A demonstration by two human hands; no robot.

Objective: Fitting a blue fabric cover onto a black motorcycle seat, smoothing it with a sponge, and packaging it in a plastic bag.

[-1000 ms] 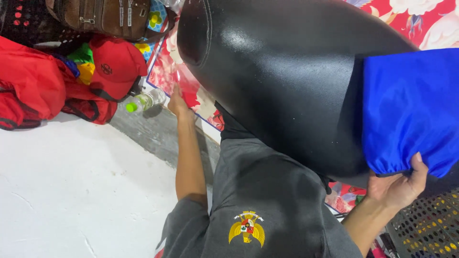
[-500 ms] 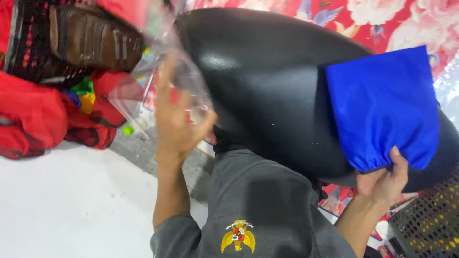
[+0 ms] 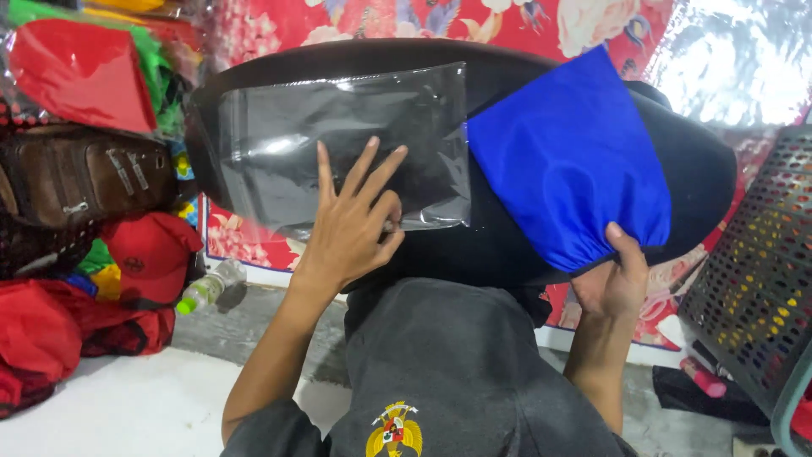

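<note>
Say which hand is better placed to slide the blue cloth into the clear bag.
Right. The right hand already grips the blue cloth at its hem; the left hand lies flat on the clear bag.

Bright, even light; glare on plastic bag.

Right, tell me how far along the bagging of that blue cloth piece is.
Done: a clear plastic bag lies flat on the black padded surface, with the blue cloth piece beside it, their edges meeting. In hand: the left hand presses the bag flat, while the right hand grips the cloth's gathered lower edge. Left: the cloth is still outside the bag.
</note>
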